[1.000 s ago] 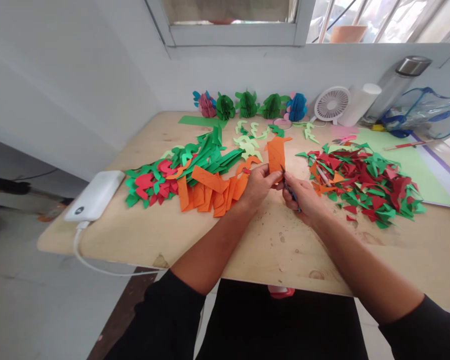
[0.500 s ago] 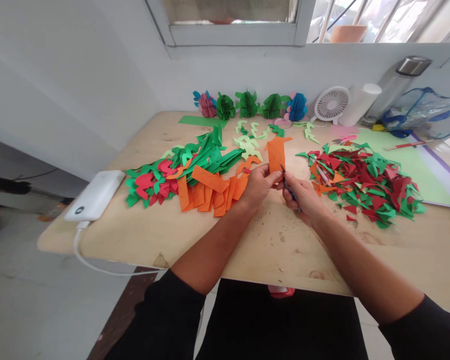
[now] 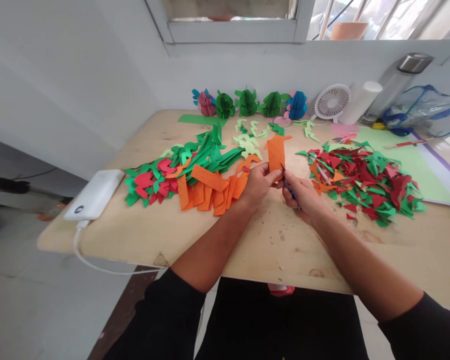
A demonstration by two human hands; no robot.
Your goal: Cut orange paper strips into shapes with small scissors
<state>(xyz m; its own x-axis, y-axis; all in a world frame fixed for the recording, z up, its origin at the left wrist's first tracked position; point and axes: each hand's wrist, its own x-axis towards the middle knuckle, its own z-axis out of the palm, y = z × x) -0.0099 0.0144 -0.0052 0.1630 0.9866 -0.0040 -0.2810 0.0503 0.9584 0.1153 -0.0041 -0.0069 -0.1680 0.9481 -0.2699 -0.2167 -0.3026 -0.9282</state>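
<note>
My left hand (image 3: 260,184) pinches the lower end of an orange paper strip (image 3: 276,151), which stands up from my fingers. Curved lines show faintly on the paper. My right hand (image 3: 303,196) is closed around a small pair of scissors (image 3: 293,193); the blade tips meet the strip's lower right edge. Fingers partly hide the scissors' handles. Left of my left hand lie overlapping orange paper pieces (image 3: 219,197), with a curved orange cutout (image 3: 249,163) just above. Green folded strips (image 3: 213,155) rest behind them.
Red and green paper scraps (image 3: 375,180) are heaped to the right. Pink flower-like cutouts (image 3: 165,187) and a white power bank (image 3: 95,195) with a cable lie left. Along the wall stand honeycomb paper figures (image 3: 246,103), a small fan (image 3: 333,102) and a bottle (image 3: 393,87).
Almost nothing differs. Both hands keep their places on the paper and scissors, and the whole view has shifted very slightly.
</note>
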